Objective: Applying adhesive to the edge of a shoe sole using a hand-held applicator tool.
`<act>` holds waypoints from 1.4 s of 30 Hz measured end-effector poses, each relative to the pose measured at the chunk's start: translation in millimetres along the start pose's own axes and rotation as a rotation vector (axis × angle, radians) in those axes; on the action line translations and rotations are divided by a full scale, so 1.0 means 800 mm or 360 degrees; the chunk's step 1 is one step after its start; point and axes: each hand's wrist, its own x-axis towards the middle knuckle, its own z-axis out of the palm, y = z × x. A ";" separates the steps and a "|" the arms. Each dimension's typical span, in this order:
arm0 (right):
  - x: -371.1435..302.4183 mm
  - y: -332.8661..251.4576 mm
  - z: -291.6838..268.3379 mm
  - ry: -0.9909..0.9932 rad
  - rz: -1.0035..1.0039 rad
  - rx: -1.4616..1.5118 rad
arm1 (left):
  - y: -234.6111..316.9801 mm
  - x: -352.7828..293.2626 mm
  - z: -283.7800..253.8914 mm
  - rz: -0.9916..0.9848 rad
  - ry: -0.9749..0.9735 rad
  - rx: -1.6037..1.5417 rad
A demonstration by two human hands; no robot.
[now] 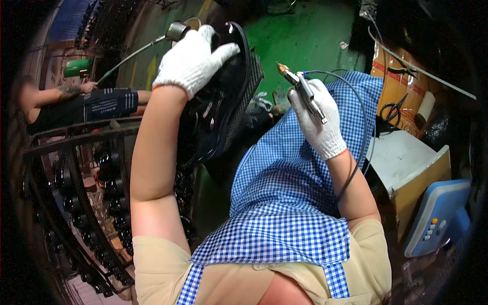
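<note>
A glossy black shoe [223,86] with a patterned sole edge hangs tilted at the upper middle. My left hand [189,63], in a white knitted glove, grips its upper part, thumb stretched across it; the other fingertips are partly hidden behind. My right hand [321,119], gloved the same way, is closed around a slim silver spray gun [304,94]. The brass nozzle of the gun points up and left, toward the shoe but apart from it. From the gun a thin blue-grey hose [363,122] curves down past my right forearm.
At left a dark metal rack [76,140] carries several black glossy pieces. Beyond it a person [66,101] holds a long rod ending in a metal cup [178,31]. On the right are a carton [389,91], black scissors [392,111], pliers [402,70], a white-topped box [401,157] and a blue-white device [437,216].
</note>
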 end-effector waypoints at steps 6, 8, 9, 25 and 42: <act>0.042 0.002 -0.010 -0.0061 0.0525 0.0772 | 0.023 -0.013 -0.009 0.0164 0.0081 -0.0025; 0.052 -0.002 -0.007 -0.0108 0.0702 0.1114 | 0.024 -0.014 -0.012 0.0127 0.0027 -0.0042; 0.056 -0.002 -0.006 -0.0155 0.0722 0.1105 | 0.024 -0.014 -0.012 0.0142 0.0027 -0.0045; 0.078 -0.004 0.017 -0.0090 0.0559 0.1255 | 0.024 -0.015 -0.014 0.0209 0.0090 -0.0041; 0.004 0.024 -0.001 0.0117 0.0270 0.0405 | -0.062 -0.150 -0.027 -0.0361 0.0317 -0.1668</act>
